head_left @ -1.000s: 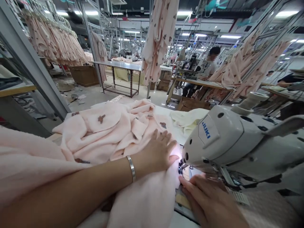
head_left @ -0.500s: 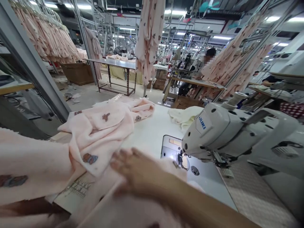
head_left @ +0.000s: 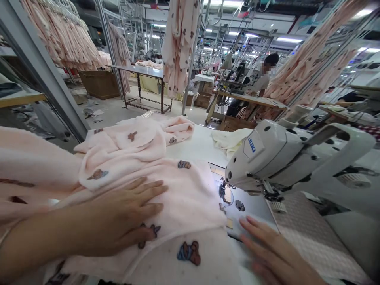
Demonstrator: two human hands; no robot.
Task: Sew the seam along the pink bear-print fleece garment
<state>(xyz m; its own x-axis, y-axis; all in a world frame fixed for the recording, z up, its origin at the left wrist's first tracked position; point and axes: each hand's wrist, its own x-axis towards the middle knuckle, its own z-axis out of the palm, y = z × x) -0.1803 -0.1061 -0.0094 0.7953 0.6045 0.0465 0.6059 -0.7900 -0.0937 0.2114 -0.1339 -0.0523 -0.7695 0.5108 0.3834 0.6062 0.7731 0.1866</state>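
A pale pink fleece garment (head_left: 184, 190) printed with small bears is spread over the white sewing table (head_left: 202, 144) in front of me. My left hand (head_left: 124, 213) lies flat on it, fingers stretched out and pointing right. My right hand (head_left: 267, 253) rests low on the machine bed near the garment's right edge, fingers extended and a little blurred. The white JUKI sewing machine (head_left: 267, 154) stands to the right, its needle area (head_left: 224, 194) just right of the fabric edge.
A cream fabric piece (head_left: 231, 140) lies behind the machine head. More pink garments hang on overhead racks (head_left: 181, 43) and at the left (head_left: 68, 39). A person (head_left: 264, 79) sits at a far workstation. A grey metal post (head_left: 44, 75) slants at the left.
The garment has been pulled and spread toward the needle. My left hand now lies flat on it, and my right hand has come back to the machine bed at the lower right.
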